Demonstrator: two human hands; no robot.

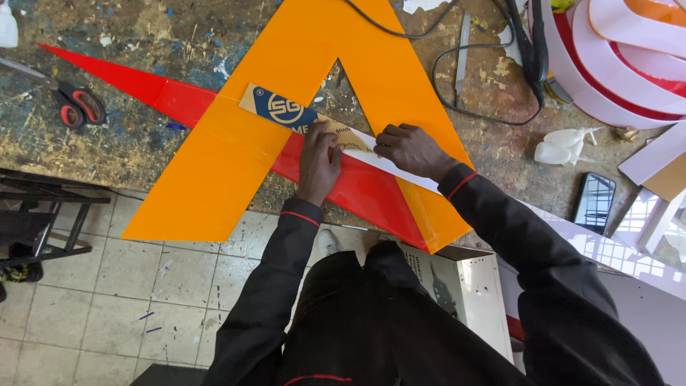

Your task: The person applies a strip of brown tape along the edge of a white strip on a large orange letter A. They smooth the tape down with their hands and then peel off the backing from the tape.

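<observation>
A large orange letter-shaped acrylic sheet [236,143] lies on the worn workbench [143,43], with a long red pointed strip [136,82] crossing under it. A paper-backed strip, tan and blue at one end and white at the other [286,111], lies diagonally across both. My left hand [318,164] presses down on the strip near its middle, fingers together. My right hand [411,149] rests just to the right, fingertips pinching at the strip's edge where the white part begins. Both sleeves are black with a red cuff line.
Red-handled scissors [75,104] lie at the left of the bench. A black cable [464,78] loops at the top. White and red curved sign pieces [622,57] fill the top right. A white glue bottle [564,146] and a phone [594,201] lie at the right. Tiled floor [143,286] below.
</observation>
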